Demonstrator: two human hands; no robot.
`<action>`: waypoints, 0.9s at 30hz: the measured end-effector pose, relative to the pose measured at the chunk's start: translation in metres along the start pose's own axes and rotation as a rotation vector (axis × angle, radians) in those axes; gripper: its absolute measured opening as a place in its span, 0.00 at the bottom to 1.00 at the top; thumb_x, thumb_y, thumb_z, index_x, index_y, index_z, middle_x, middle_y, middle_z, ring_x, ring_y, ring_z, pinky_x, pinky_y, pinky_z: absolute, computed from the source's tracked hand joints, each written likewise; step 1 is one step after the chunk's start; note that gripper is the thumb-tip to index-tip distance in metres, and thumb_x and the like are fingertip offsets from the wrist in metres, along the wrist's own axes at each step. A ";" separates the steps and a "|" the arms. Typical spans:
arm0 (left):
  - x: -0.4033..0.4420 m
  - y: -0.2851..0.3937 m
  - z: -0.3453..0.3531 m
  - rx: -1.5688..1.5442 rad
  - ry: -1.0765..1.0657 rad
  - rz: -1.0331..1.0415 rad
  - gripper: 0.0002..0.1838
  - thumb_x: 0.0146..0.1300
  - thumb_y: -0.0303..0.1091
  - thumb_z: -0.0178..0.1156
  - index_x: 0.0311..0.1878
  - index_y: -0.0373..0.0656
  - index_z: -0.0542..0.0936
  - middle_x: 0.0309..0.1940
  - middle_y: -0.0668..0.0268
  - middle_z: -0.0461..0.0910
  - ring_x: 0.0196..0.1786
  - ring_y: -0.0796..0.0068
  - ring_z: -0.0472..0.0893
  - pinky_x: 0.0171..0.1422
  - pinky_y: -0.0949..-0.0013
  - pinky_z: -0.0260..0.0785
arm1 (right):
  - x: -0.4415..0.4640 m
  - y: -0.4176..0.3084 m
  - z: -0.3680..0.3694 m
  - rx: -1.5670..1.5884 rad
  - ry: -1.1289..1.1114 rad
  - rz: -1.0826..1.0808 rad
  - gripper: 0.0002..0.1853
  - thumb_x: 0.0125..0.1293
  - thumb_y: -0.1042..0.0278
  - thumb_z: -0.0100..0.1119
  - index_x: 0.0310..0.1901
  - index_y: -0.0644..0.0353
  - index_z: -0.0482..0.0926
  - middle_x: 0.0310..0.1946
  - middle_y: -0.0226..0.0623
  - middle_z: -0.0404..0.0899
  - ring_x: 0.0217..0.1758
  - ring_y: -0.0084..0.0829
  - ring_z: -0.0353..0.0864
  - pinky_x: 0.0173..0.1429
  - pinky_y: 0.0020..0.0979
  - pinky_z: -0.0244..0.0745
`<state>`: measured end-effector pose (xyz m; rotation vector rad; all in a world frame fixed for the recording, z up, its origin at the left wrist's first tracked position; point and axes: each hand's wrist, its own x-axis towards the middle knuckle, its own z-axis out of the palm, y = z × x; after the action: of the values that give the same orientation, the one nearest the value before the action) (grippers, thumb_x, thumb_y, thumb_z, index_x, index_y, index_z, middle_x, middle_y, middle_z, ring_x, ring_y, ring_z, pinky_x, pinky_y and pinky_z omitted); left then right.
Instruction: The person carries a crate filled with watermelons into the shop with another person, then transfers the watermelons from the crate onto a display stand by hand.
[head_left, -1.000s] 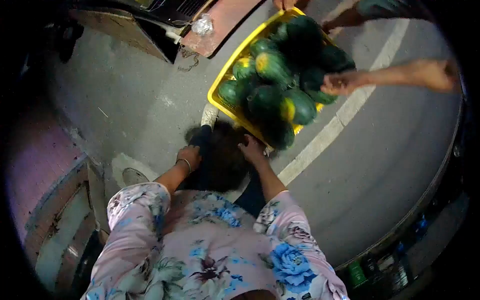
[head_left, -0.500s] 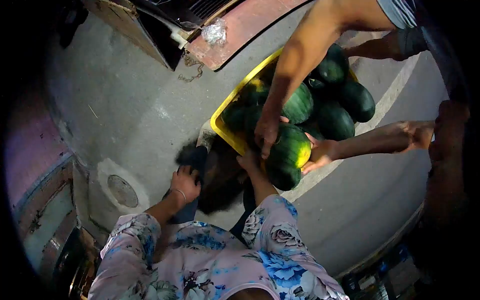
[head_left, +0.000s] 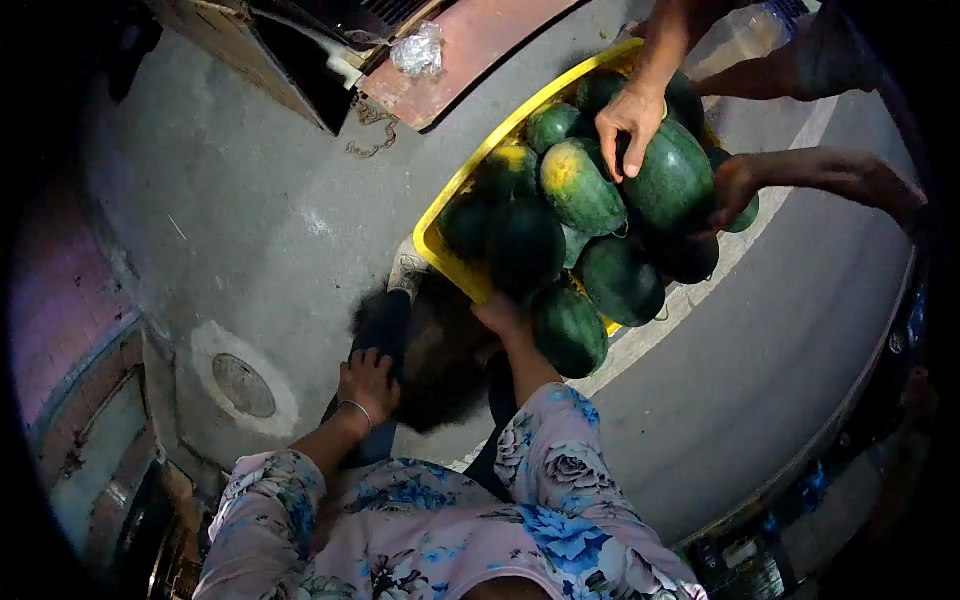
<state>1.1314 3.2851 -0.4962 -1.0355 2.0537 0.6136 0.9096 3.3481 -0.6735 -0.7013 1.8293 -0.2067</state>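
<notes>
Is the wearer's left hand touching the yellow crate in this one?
Apart. The head view shows the left hand on the dark trouser leg, with the lower leg and shoe visible between it and the yellow crate.

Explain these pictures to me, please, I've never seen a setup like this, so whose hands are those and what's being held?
There's no machine: one camera, worn on a person's head, looks down past their pink flowered top. Their bare left hand rests on a dark trouser leg. Their bare right hand is at the near edge of a yellow plastic crate; its fingers are partly hidden, so I can't tell how firmly it grips. The crate is heaped with dark green, oval watermelons, above grey pavement. Two other hands reach in, not the wearer's: one lies on a large watermelon, and the other is at that melon's side.
</notes>
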 end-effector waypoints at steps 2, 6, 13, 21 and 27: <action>0.000 -0.002 0.002 -0.010 0.033 0.013 0.19 0.52 0.42 0.53 0.46 0.45 0.71 0.48 0.60 0.66 0.54 0.61 0.64 0.54 0.55 0.59 | 0.013 0.017 0.015 -0.163 0.014 -0.044 0.22 0.47 0.54 0.56 0.39 0.62 0.77 0.40 0.52 0.75 0.45 0.47 0.75 0.47 0.39 0.69; 0.004 -0.002 -0.003 -0.073 0.056 0.024 0.19 0.52 0.42 0.53 0.46 0.45 0.72 0.49 0.60 0.66 0.54 0.60 0.64 0.53 0.53 0.59 | 0.011 0.012 0.009 -0.182 -0.006 -0.015 0.22 0.47 0.54 0.54 0.40 0.61 0.77 0.39 0.51 0.76 0.45 0.47 0.75 0.48 0.39 0.69; 0.005 -0.005 -0.005 -0.018 0.065 0.037 0.18 0.50 0.41 0.54 0.44 0.45 0.73 0.47 0.60 0.67 0.51 0.61 0.66 0.51 0.54 0.60 | -0.008 -0.021 -0.009 -0.351 0.069 0.134 0.20 0.47 0.53 0.54 0.38 0.57 0.79 0.37 0.43 0.78 0.41 0.43 0.78 0.45 0.42 0.71; 0.002 -0.007 -0.006 -0.059 0.095 0.075 0.16 0.47 0.39 0.55 0.40 0.45 0.75 0.44 0.60 0.69 0.50 0.61 0.66 0.49 0.56 0.60 | -0.002 -0.015 -0.004 -0.257 0.030 0.147 0.21 0.46 0.50 0.57 0.38 0.57 0.79 0.36 0.44 0.78 0.40 0.41 0.78 0.45 0.39 0.72; 0.010 -0.004 -0.002 0.027 0.115 0.071 0.17 0.48 0.40 0.54 0.41 0.45 0.75 0.46 0.59 0.69 0.50 0.60 0.67 0.49 0.55 0.60 | -0.002 -0.023 -0.013 -0.170 -0.047 0.194 0.20 0.47 0.56 0.54 0.40 0.59 0.78 0.41 0.49 0.76 0.46 0.46 0.75 0.51 0.41 0.69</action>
<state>1.1303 3.2765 -0.5026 -1.0063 2.2015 0.5726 0.9065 3.3285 -0.6564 -0.6355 1.8708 0.0933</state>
